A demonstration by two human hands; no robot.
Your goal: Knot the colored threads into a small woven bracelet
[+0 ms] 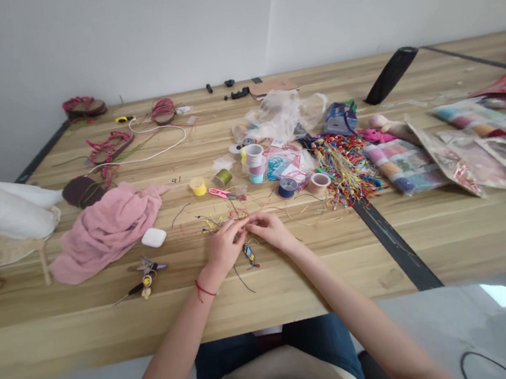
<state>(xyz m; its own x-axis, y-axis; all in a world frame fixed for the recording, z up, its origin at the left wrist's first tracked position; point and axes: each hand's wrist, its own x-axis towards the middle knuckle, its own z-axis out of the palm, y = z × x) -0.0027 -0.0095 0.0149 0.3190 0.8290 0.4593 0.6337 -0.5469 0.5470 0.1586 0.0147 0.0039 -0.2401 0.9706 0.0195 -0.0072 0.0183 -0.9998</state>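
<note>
Thin multicoloured thread (238,215), pinched between closed left hand (224,247) and closed right hand (271,230); clear plastic packet (404,165) of coloured rows off to the right.

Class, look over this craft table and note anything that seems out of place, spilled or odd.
A tangled heap of multicoloured threads spills across the wooden table beside the thread spools, and loose strands lie scattered around the left hand and right hand. A crumpled pink cloth lies bunched nearby.

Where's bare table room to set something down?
Bare wood lies below the left hand and right hand along the near table edge, and from the right hand to the black strip. Beyond them, thread spools and a multicolored thread bundle crowd it.
</note>
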